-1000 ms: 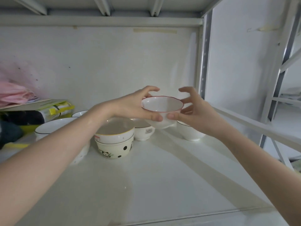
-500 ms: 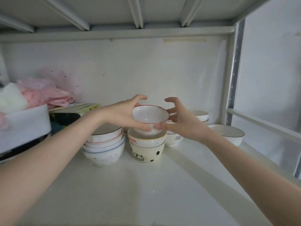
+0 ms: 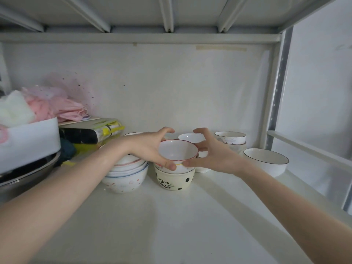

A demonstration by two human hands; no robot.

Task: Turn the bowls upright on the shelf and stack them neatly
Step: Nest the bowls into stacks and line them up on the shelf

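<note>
A small white bowl with a red rim [image 3: 178, 151] sits upright in the top of a short stack, above a yellow-rimmed bowl and a cream panda bowl [image 3: 174, 181]. My left hand [image 3: 150, 147] grips its left side, thumb in front and fingers curled over the back. My right hand [image 3: 211, 153] holds its right side the same way. Left of it stands a stack of wider bowls [image 3: 125, 175]. Behind and to the right are more upright bowls: a small white one [image 3: 190, 137], a two-bowl stack [image 3: 230, 139] and a large black-rimmed bowl [image 3: 266, 161].
The white shelf [image 3: 171, 225] stretches toward me. At the left are a white box [image 3: 28, 143] with pink and white cloth, a metal pan [image 3: 24, 174] and flat packets [image 3: 91, 130]. A metal upright [image 3: 276, 92] bounds the right side; the shelf above hangs low.
Both hands have carried the red-rimmed bowl leftward and down onto the panda bowl stack. The view has swung left, bringing the left-hand clutter into sight.
</note>
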